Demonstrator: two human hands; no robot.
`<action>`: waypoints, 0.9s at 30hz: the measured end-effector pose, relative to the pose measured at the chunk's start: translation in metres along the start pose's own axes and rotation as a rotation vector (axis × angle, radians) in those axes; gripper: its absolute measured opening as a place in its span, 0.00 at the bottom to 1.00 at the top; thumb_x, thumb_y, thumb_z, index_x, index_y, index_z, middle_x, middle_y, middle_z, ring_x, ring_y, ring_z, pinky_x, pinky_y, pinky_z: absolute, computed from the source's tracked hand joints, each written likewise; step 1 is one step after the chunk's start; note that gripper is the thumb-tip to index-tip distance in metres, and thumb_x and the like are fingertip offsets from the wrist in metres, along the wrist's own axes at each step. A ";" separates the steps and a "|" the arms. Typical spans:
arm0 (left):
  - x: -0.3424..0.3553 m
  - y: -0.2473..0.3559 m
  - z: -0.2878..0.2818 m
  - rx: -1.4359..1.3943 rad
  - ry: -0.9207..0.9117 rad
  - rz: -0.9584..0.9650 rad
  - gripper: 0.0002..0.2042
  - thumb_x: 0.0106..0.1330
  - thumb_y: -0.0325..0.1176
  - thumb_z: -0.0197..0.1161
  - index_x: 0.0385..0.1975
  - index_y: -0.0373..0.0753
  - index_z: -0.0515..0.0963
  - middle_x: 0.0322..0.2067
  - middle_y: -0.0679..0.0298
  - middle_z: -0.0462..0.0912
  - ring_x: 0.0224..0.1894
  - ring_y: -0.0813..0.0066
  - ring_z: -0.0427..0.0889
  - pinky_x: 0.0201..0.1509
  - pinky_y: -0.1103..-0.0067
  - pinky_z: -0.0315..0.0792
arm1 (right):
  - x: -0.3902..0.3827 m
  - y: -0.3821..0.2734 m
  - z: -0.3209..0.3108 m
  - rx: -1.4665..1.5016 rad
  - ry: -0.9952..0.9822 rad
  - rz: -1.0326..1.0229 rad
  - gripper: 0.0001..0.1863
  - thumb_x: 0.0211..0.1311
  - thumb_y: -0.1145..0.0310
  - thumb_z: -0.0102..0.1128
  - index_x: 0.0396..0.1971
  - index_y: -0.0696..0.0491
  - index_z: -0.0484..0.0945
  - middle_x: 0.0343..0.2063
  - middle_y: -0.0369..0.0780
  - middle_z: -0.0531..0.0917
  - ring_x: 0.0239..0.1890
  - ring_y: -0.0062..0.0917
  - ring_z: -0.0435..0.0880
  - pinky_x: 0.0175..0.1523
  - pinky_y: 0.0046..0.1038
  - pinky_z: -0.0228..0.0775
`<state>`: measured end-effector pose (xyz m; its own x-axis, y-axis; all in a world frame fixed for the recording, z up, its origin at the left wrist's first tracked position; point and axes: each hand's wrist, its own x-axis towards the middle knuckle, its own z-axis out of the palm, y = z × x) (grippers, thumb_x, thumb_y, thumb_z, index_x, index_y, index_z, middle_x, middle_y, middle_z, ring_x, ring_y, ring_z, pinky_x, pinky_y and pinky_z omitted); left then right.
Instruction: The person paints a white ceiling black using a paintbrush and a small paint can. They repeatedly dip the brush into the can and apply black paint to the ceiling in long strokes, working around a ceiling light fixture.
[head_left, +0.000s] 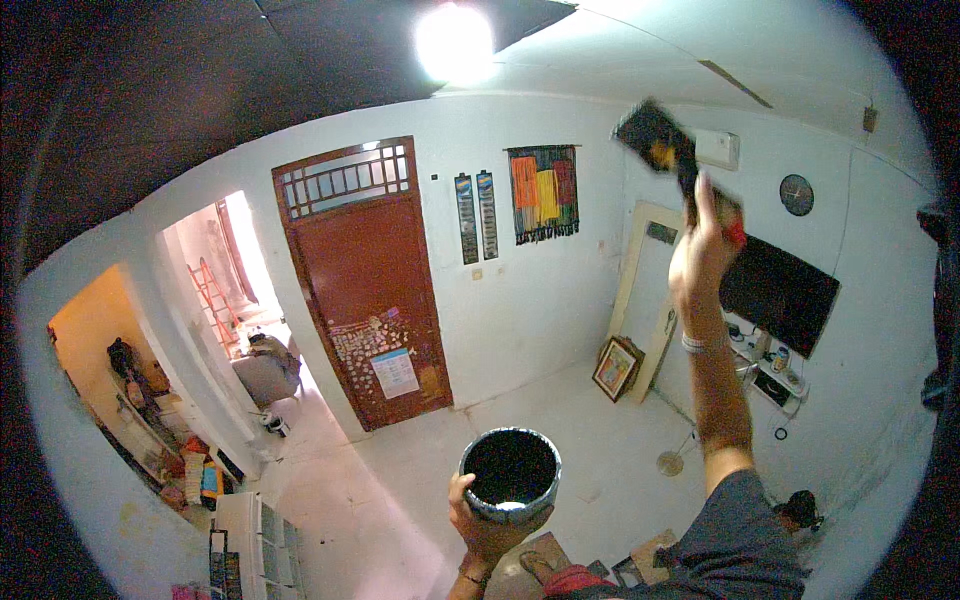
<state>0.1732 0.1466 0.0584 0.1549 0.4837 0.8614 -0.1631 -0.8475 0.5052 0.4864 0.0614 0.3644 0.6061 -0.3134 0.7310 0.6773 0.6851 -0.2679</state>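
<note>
My left hand [492, 530] grips a round bucket [538, 503] from below and the side, with the thumb at its rim. Dark stuff that looks like black paint [508, 465] shows inside. My right hand [700, 265] is raised high at the right, closed round the handle of a wide paintbrush [648, 132]. The brush head is black and blurred, and points up and left toward the ceiling. Overhead, the ceiling is black on the left [190, 90] and pale on the right [640, 60]. The brush appears apart from the bucket.
A bright lamp [455, 45] glows on the ceiling. Around the room are a brown door [360, 270], a wall-mounted television [780, 290], a clock [796, 195] and a framed picture [618, 368] leaning by a pale door. A white cabinet [240, 530] stands lower left.
</note>
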 end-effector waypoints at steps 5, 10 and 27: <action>0.015 -0.045 0.045 -0.047 0.099 0.038 0.48 0.39 0.50 0.86 0.59 0.46 0.62 0.52 0.45 0.77 0.51 0.47 0.81 0.53 0.59 0.77 | 0.154 0.060 0.097 -0.389 -0.213 -1.013 0.07 0.58 0.71 0.74 0.32 0.56 0.84 0.32 0.39 0.88 0.32 0.24 0.88 0.39 0.24 0.78; 0.030 -0.084 0.079 -0.026 0.091 0.001 0.48 0.39 0.50 0.86 0.60 0.45 0.62 0.54 0.44 0.75 0.53 0.46 0.80 0.55 0.59 0.76 | 0.226 0.091 0.204 -0.495 -0.547 -1.499 0.08 0.60 0.73 0.70 0.39 0.56 0.85 0.38 0.40 0.89 0.39 0.29 0.90 0.44 0.26 0.83; 0.066 -0.145 0.104 0.036 0.068 -0.072 0.51 0.39 0.49 0.86 0.64 0.43 0.60 0.60 0.41 0.71 0.59 0.43 0.75 0.62 0.57 0.72 | 0.241 0.131 0.287 -0.496 -0.575 -1.374 0.04 0.61 0.74 0.62 0.27 0.57 0.79 0.25 0.45 0.82 0.30 0.41 0.84 0.35 0.35 0.74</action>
<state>0.3080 0.2791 0.0364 0.0978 0.5565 0.8251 -0.1182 -0.8167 0.5649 0.6014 0.2642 0.6854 -0.7213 -0.1296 0.6804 0.6902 -0.2153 0.6908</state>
